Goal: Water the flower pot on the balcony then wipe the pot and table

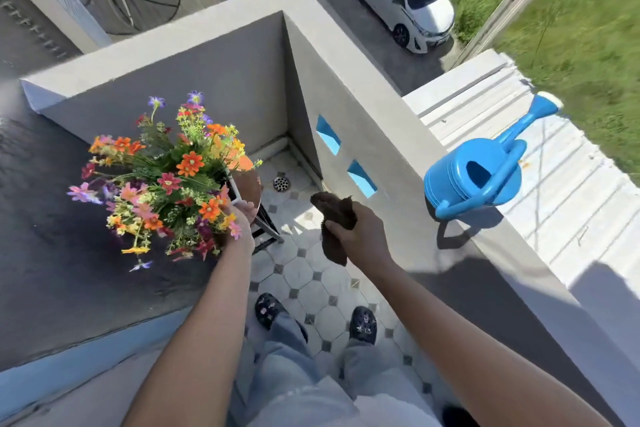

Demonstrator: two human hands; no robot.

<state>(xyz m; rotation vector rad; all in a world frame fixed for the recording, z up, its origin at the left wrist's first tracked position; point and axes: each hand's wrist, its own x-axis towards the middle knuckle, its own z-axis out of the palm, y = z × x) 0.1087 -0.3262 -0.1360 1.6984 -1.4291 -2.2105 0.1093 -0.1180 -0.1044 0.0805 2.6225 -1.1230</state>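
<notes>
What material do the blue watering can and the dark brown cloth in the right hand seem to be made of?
The blue watering can on the grey ledge looks like moulded plastic: one uniform colour, smooth rounded shape, soft sheen in the sun. The dark brown cloth, gripped by the right hand, looks like a soft, matte fabric: it bunches and hangs limp, perhaps microfibre or terry, but the weave is too blurred to tell.

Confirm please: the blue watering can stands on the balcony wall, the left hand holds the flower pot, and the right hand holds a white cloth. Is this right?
Not quite. The cloth in the right hand is dark brown, not white; the head view shows it. The rest holds: the blue watering can stands on the balcony wall, and the left hand holds the flower pot.
</notes>
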